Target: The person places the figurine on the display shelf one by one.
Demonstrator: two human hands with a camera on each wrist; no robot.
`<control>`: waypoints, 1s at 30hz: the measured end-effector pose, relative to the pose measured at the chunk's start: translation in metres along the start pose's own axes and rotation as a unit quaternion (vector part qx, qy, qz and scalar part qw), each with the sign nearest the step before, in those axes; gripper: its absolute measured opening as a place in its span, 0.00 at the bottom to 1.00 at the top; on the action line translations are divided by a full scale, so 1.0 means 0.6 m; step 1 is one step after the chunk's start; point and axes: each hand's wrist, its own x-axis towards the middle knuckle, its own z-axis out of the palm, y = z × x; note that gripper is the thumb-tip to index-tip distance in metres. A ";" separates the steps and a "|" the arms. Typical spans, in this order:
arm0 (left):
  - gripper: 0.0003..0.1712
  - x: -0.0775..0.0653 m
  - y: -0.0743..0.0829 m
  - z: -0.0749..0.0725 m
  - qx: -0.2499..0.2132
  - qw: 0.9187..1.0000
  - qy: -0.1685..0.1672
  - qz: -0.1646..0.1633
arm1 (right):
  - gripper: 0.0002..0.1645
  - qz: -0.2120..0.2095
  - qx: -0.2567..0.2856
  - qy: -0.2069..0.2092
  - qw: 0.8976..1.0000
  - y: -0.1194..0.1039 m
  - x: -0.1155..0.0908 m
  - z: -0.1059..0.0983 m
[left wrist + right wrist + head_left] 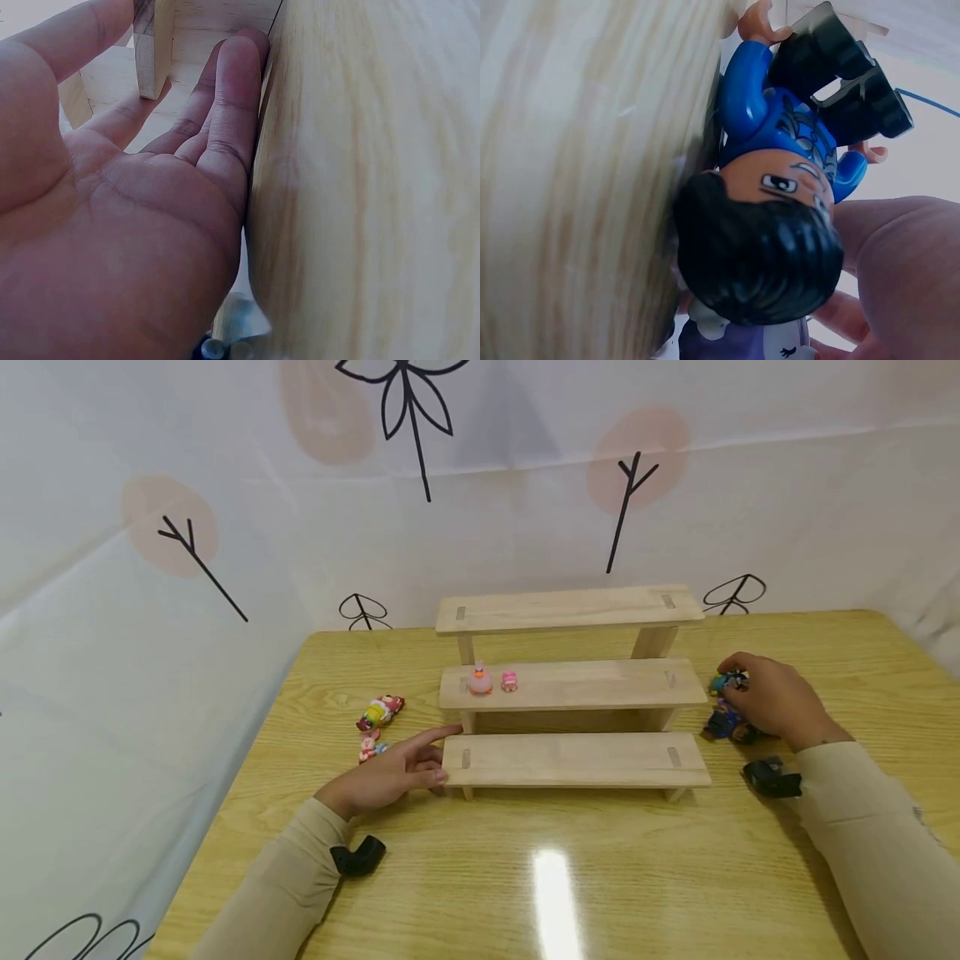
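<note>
Beige sleeves [870,835] came nearest the camera, stretched over a wooden table [420,885]. On it I saw a three-tier wooden shelf [570,760], its middle tier [585,683] holding a round pink bird [480,682] and a smaller pink figure [509,681]. The left hand [390,777] was unclenched, loosely straightened fingers touching the shelf's left end. The right hand [776,697] arched down to the shelf's right, thumb and forefinger either side of a blue-green figure [729,681]; whether they pinched it, I couldn't tell. Near it lay a black-haired doll [757,247] in blue. A purple figure [780,341] was cut off by the right wrist view's lower edge. Two more small figures [380,712] lay left of the shelf.
</note>
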 end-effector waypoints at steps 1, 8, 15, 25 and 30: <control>0.38 0.000 0.000 0.000 -0.001 1.000 0.000 0.001 | 0.22 -0.001 0.000 -0.001 1.000 0.000 0.000 0.000; 0.38 0.000 -0.003 -0.001 -0.004 1.000 0.000 0.002 | 0.25 -0.008 -0.017 0.012 1.000 0.003 0.003 0.003; 0.39 0.000 0.000 0.000 -0.003 1.000 -0.003 0.001 | 0.27 -0.005 -0.022 0.014 1.000 0.005 0.001 0.002; 0.38 -0.002 0.001 0.001 0.005 1.000 0.001 -0.002 | 0.24 -0.027 0.000 0.088 0.996 -0.006 -0.005 0.003; 0.38 -0.001 0.000 0.000 0.002 1.000 0.001 -0.001 | 0.24 -0.033 0.009 0.125 0.992 -0.013 -0.008 0.003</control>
